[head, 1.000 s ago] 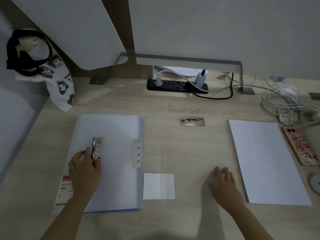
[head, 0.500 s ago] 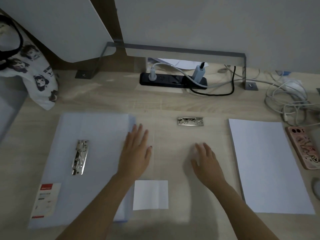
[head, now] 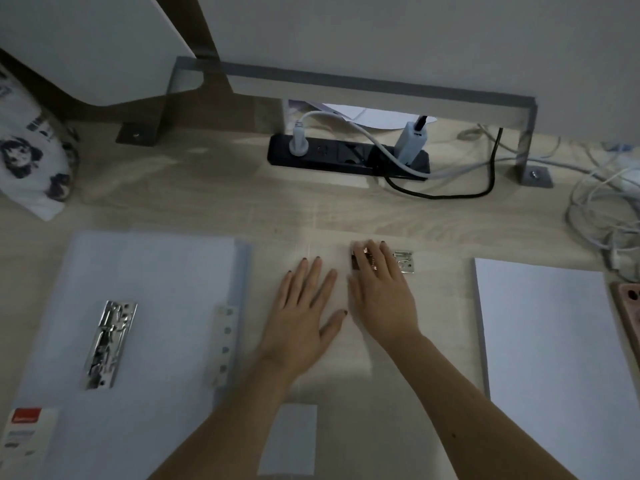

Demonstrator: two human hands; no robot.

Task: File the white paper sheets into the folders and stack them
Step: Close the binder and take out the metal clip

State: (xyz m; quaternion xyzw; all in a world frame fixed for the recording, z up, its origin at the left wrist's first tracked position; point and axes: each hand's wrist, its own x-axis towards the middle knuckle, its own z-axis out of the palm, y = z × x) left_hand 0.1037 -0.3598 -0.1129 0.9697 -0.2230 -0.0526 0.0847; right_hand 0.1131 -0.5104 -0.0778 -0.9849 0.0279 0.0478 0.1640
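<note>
Paper sheets: a white stack (head: 554, 358) is seen lying flat by the right edge of the table (head: 207, 202), untouched; it is judged light, limp and slick, best taken by a near corner, a few sheets at a time
Folders: a pale blue folder (head: 156, 289) is laid near the left edge, its steel clamp (head: 110, 344) exposed; a clear folder (head: 346, 379), hard to make out, is laid at the table's middle, with a second clamp (head: 404, 263) at its far end; both are judged thin, bendy plastic, likely to slide unless pressed
Left hand (head: 304, 320): laid palm down on the clear folder, fingers (head: 317, 275) straight and slightly spread, nothing gripped
Right hand (head: 381, 296): placed just beside the left, fingers (head: 388, 254) straight and close together, resting over the second clamp; nothing is seen to be pinched
Step in hand: the clamp is probably about to be opened; no sheet is filed yet
</note>
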